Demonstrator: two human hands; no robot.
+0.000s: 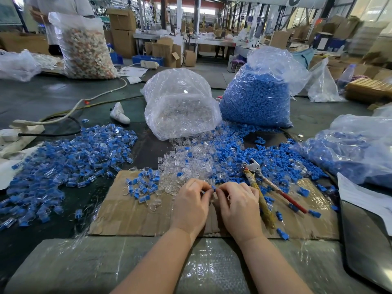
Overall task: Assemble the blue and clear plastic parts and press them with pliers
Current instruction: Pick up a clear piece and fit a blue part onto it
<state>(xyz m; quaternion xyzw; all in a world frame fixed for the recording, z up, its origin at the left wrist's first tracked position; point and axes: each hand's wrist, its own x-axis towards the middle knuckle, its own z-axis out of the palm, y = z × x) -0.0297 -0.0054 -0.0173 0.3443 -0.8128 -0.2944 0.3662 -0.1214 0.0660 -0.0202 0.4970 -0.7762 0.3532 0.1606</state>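
My left hand and my right hand meet fingertip to fingertip over the cardboard sheet. Between them they pinch a small blue part, and a bit of clear plastic shows at the left fingertips. The pliers, with one cloth-wrapped handle and one red handle, lie on the cardboard just right of my right hand. Loose clear parts are heaped right behind my hands. Loose blue parts spread to the right of them.
A big pile of joined blue-and-clear pieces covers the left side. Behind stand a bag of clear parts and a bag of blue parts. Another bag lies right. A white cable crosses the back left.
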